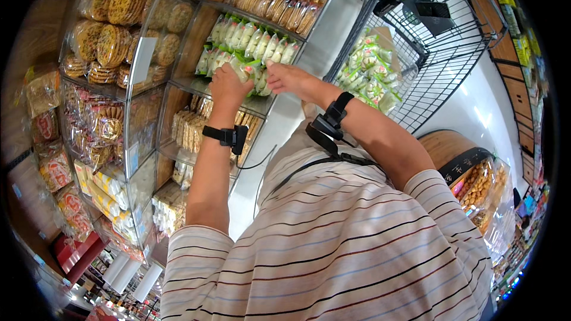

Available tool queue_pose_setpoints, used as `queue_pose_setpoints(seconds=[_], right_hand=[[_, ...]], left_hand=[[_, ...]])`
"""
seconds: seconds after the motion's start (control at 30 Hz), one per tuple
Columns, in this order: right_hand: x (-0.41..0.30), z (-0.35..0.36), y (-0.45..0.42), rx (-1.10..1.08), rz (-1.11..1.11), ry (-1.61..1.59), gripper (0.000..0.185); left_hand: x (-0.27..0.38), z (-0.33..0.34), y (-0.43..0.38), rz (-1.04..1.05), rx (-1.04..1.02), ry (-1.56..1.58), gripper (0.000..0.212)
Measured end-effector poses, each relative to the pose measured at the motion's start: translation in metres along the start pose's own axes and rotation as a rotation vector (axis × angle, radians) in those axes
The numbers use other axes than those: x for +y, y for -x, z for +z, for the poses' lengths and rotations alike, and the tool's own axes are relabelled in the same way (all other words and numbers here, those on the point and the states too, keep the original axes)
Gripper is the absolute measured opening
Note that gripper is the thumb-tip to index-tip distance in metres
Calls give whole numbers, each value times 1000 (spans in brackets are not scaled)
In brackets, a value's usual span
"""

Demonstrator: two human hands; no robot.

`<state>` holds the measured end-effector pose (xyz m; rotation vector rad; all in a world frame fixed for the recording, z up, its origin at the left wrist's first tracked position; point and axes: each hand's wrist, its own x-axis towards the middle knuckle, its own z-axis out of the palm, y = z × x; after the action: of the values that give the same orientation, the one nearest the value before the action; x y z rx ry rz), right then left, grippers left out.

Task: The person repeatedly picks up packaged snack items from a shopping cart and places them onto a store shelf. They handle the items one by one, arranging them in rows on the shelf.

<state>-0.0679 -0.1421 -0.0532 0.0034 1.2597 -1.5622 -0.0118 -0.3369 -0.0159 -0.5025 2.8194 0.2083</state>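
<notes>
My left hand (228,84) has its fingers and thumb around a clear packet with green ends (244,70), which holds pale round pieces. Close by, my right hand (285,78) is at the packet's right side, fingers slightly curled. Whether it grips anything cannot be made out. Behind both hands, similar packets (256,44) stand in rows inside a clear-walled shelf compartment (192,84). A black wire shopping cart (450,60) is to my right. In it sits a heap of the same kind of green-ended packets (368,73).
Clear bins of wrapped round biscuits (113,44) rise at the left. Bagged thin biscuits (281,4) fill the compartment beyond. Wrapped bars (187,129) lie in the one below. A rounded wooden display (444,145) is behind the cart. A black cable (261,162) hangs near my left wrist.
</notes>
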Motion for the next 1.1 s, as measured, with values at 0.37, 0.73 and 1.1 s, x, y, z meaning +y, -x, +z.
queue_pose_setpoints(seconds=[0.37,0.73,1.1], right_hand=[[21,19,-39,-62,101,-175,43],[41,31,-59,-118,68,-283,25],[25,19,-68,159,107,-332,21]], left_hand=[[1,32,-14,-23,-82,-153,73],[1,27,-19,-19,-149,-192,72],[7,22,-22,12,-165,-226,79]])
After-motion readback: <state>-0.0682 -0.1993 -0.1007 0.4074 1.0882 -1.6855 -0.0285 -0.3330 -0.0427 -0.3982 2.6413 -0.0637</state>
